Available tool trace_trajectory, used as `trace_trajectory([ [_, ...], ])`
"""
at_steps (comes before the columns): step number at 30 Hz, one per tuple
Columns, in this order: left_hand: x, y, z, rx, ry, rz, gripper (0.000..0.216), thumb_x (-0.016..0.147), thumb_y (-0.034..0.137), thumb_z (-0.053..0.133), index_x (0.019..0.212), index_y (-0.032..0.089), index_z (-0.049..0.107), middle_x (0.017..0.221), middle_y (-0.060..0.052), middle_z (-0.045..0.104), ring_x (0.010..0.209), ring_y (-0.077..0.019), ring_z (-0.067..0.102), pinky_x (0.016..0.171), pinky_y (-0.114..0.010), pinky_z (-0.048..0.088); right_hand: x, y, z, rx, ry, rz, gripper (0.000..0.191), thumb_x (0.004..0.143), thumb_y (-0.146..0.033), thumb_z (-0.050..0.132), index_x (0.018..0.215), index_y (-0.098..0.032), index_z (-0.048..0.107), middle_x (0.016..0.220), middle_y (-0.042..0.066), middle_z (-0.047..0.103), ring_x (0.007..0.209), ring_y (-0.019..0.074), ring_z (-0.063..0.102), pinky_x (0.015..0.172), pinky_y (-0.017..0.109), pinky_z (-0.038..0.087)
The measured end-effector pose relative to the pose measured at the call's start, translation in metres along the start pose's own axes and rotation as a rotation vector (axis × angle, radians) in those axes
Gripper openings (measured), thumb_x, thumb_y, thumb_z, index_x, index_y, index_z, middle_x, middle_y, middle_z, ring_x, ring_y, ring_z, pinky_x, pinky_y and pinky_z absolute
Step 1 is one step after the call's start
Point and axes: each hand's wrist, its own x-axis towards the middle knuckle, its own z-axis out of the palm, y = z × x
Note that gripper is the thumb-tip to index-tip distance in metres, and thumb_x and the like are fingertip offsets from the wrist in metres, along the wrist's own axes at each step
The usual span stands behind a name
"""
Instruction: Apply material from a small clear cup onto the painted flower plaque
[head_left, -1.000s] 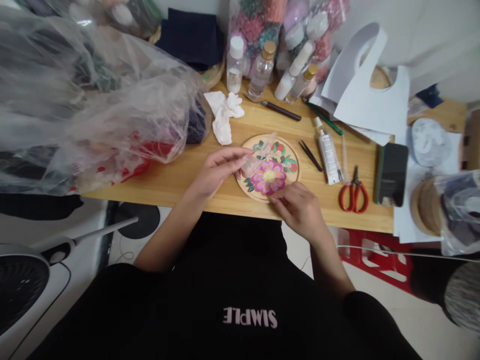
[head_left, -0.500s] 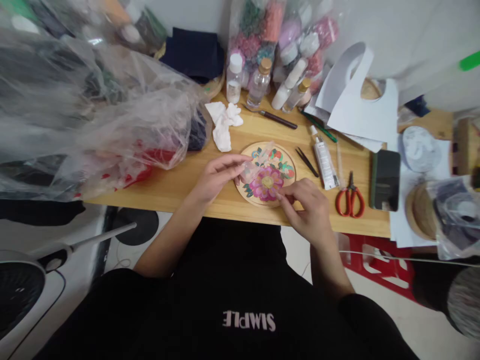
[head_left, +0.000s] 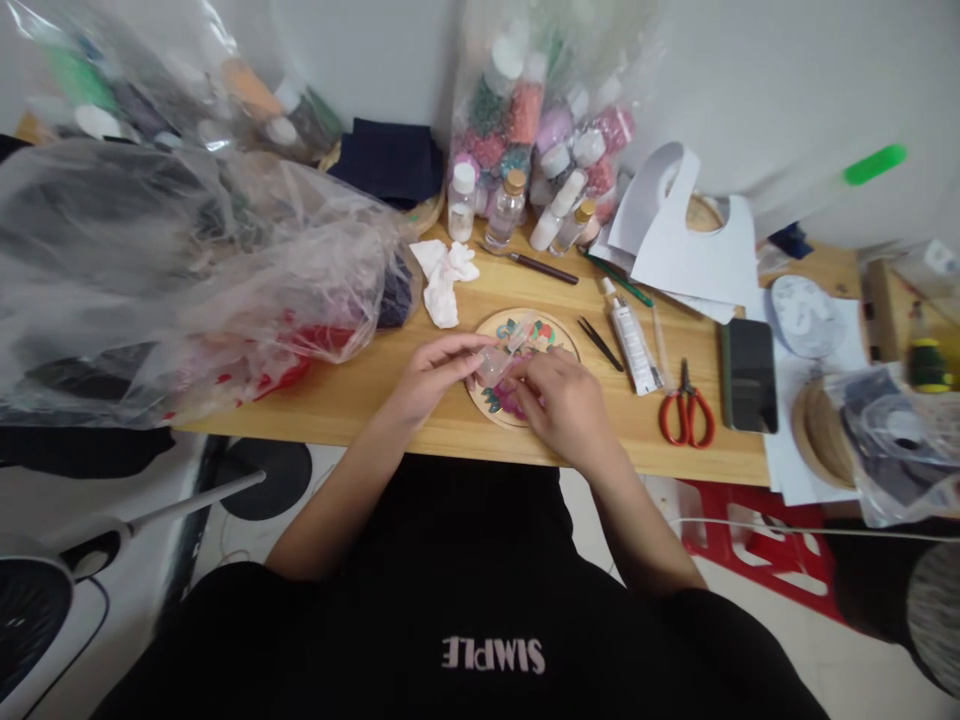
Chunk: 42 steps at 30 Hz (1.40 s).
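Note:
My left hand (head_left: 437,375) pinches a small clear plastic bag (head_left: 492,366) above the left side of a round wooden disc (head_left: 487,325) with coloured flowers on it. The disc lies flat on the table. My right hand (head_left: 559,400) is closed, its fingertips at the bag's right edge and over the large pink-purple flower (head_left: 513,403), mostly covering it. Whether the right fingers hold something small cannot be made out. Black tweezers (head_left: 600,344) and a white glue tube (head_left: 634,340) lie to the right of the disc.
Red-handled pliers (head_left: 686,410) and a dark phone (head_left: 750,375) lie on the right. Behind stand several bottles (head_left: 504,210), a dark-handled knife (head_left: 545,267) and crumpled tissue (head_left: 442,280). A big plastic bag (head_left: 225,270) covers the table's left; white paper sheets (head_left: 675,240) lie at the back right.
My right hand has moved left, from the flower's right edge to the clear bag. My left hand keeps its pinch on the bag. The whole view has shifted slightly.

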Motion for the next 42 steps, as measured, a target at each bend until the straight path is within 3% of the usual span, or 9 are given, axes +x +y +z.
trace_trajectory([
  [5,0.0,0.0,-0.001,0.01,-0.002,0.001,0.024,0.072,0.033,0.079,0.092,0.021,0.078,0.087,-0.004,0.076,0.062,-0.0092,0.062,0.059,-0.021,0.05,0.0,-0.002,0.001,0.243,-0.04,0.091,0.014,0.087,-0.017,0.056,0.074,-0.02,0.062,0.068,0.002,0.063,0.068,0.0174,0.055,0.065,0.03,0.041],
  [12,-0.001,0.004,0.003,0.012,0.007,0.002,0.022,0.072,0.031,0.078,0.091,0.02,0.078,0.08,-0.002,0.074,0.062,-0.0099,0.062,0.058,-0.021,0.049,-0.012,-0.001,-0.005,0.489,0.061,0.267,0.012,0.087,-0.022,0.06,0.076,-0.021,0.063,0.064,-0.002,0.061,0.057,0.0121,0.051,0.056,0.027,0.041],
  [15,-0.002,0.005,0.004,0.016,0.013,0.004,0.02,0.073,0.029,0.077,0.091,0.02,0.077,0.071,0.0,0.072,0.061,-0.0102,0.063,0.057,-0.021,0.048,-0.023,0.004,-0.009,0.469,0.07,0.254,0.013,0.088,-0.022,0.06,0.075,-0.021,0.062,0.066,-0.001,0.063,0.058,0.0128,0.052,0.057,0.027,0.042],
  [23,-0.001,0.007,0.005,0.03,0.024,-0.01,0.023,0.069,0.034,0.079,0.088,0.02,0.077,0.079,-0.002,0.074,0.059,-0.0105,0.062,0.055,-0.022,0.048,-0.05,0.014,-0.011,0.189,-0.01,0.062,0.012,0.09,-0.02,0.057,0.079,-0.021,0.062,0.069,0.004,0.064,0.067,0.018,0.055,0.062,0.031,0.045],
  [42,0.0,0.003,0.002,0.039,0.005,0.002,0.023,0.073,0.033,0.077,0.091,0.018,0.076,0.084,-0.004,0.074,0.063,-0.011,0.063,0.058,-0.024,0.049,-0.054,0.013,-0.002,0.175,-0.044,0.078,0.015,0.091,-0.022,0.054,0.079,-0.021,0.064,0.072,0.005,0.066,0.07,0.0199,0.057,0.063,0.033,0.047],
])
